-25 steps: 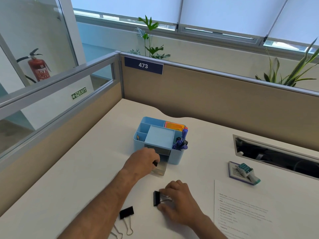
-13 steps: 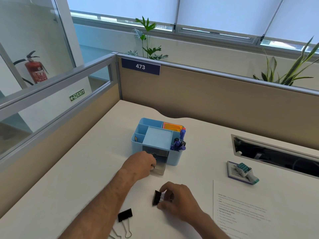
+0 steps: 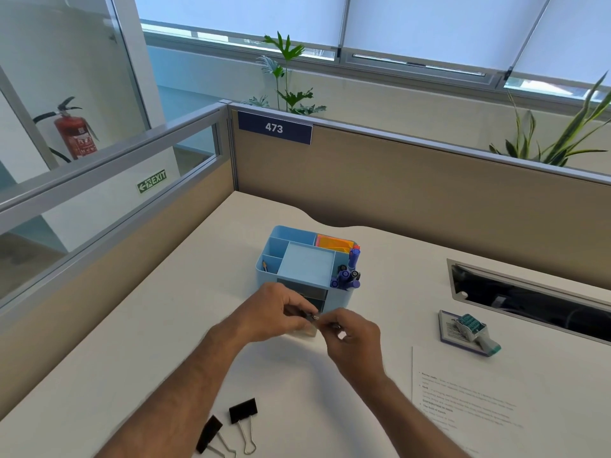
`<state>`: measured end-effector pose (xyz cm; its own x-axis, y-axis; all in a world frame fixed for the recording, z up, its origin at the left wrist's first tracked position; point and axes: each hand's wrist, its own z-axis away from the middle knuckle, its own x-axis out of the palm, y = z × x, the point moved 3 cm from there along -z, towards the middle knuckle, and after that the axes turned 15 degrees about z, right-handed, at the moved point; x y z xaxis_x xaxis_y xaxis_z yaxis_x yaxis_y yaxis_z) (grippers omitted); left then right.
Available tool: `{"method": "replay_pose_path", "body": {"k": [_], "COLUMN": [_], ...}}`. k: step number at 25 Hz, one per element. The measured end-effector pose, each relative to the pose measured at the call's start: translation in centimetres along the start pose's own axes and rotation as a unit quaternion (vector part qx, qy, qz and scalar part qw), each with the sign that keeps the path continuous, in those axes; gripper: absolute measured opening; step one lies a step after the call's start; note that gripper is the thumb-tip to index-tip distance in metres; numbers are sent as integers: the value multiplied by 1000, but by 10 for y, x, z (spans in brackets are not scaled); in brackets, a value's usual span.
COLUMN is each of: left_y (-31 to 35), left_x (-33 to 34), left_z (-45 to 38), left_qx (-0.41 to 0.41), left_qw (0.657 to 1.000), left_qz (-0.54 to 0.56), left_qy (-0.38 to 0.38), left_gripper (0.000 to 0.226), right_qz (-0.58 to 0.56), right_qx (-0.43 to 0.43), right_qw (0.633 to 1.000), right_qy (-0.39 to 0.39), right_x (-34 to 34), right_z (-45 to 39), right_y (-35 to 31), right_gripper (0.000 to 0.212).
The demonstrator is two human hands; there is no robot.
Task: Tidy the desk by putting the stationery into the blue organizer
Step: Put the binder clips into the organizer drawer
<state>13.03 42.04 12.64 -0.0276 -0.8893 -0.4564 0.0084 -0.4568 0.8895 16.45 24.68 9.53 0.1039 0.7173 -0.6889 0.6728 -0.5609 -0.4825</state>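
Note:
The blue organizer (image 3: 305,267) stands mid-desk with purple pens (image 3: 347,279) and orange sticky notes (image 3: 334,242) in its compartments. Its clear lower drawer (image 3: 309,330) is pulled out at the front. Just above the drawer, my left hand (image 3: 274,312) and my right hand (image 3: 353,332) meet, both pinching a small black binder clip (image 3: 312,316) that is mostly hidden by my fingers. Two more black binder clips (image 3: 243,409) (image 3: 209,433) lie on the desk near the front edge, below my forearms.
A teal date stamp (image 3: 472,328) rests on a small pad at the right. A printed sheet (image 3: 479,401) lies in front of it. A cable slot (image 3: 529,302) opens in the desk at the right. Beige partition walls close off the back and left.
My right hand lifted the binder clip from the desk and carried it up to the open drawer. My left hand left the drawer front and met it at the clip.

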Motion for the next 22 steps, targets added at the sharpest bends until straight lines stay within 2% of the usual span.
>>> {"method": "replay_pose_path", "body": {"k": [3,5,7,10,13,15,19,22], "left_y": [-2,-6,-8,-9,-13,-16,-23,-27], "left_x": [-6,-6,-4,1,6,9,13,16], "left_z": [-1,-5,-9,-17,-24,-28,-34,-36], "left_qx": [42,50,47,36,10,-13,-64,-74], "left_qw": [992,980,966,938,926,922,927,927], "left_qz": [-98,-186,-253,-345,-379,-388,-369,-367], "left_qy": [64,58,37,8,2,-5,-26,-34], "left_gripper": [34,33,28,25,25,26,29,29], "right_qz": [55,70,47,-14,-4,39,107,115], "right_qx": [24,32,9,-79,-205,-269,-349,-339], "right_qw": [998,996,998,994,954,922,881,880], "right_qy": [28,43,32,-73,-216,-276,-301,-312], "right_x": [4,6,9,17,30,39,49,53], "right_z": [2,12,28,51,65,68,73,72], "right_y": [0,4,5,-11,-37,-47,-57,-55], "right_gripper": [30,36,31,22,39,48,40,37]}}
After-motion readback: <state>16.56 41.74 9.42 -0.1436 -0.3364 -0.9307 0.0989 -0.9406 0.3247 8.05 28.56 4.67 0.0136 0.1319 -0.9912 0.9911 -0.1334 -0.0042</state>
